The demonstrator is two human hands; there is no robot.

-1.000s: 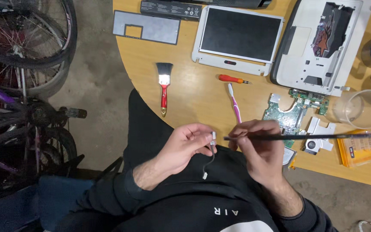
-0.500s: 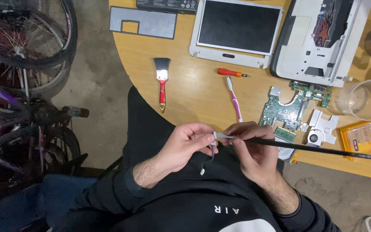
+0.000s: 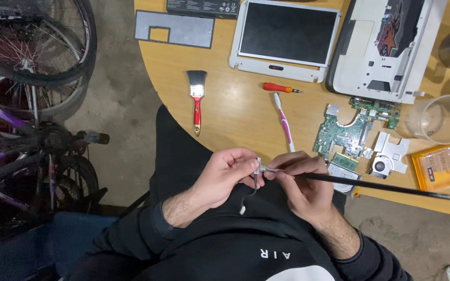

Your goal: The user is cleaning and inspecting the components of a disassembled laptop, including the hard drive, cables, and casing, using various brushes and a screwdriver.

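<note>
Nearest to us, over our lap and just short of the counter (image 3: 235,112) edge, we are holding our hands together. Our left hand (image 3: 224,174) is pinching a small white part (image 3: 259,167) between thumb and fingertips, and a thin cable with a white plug (image 3: 242,210) is hanging from it. Our right hand (image 3: 300,179) is gripping a long thin black brush (image 3: 376,184) like a pen, its light tip touching the small part and its handle pointing off to the right.

Just beyond our right hand, on the near edge of the counter, a green circuit board (image 3: 347,132) is lying beside a small metal fan piece (image 3: 386,158), and an orange case of small bits (image 3: 444,165) is sitting further right. A pink and white toothbrush (image 3: 283,120) is lying just left of the board. A red-handled paintbrush (image 3: 197,101) is resting well to the left of it, and a small orange screwdriver (image 3: 281,88) is lying near the toothbrush head. A clear plastic cup (image 3: 441,118) is standing at the right.

Farther off, a white-framed laptop screen (image 3: 287,39) is lying flat, with an opened white laptop base (image 3: 386,47) to its right and a grey panel (image 3: 175,28) to its left. Bicycle wheels (image 3: 32,47) are standing on the floor at the far left.
</note>
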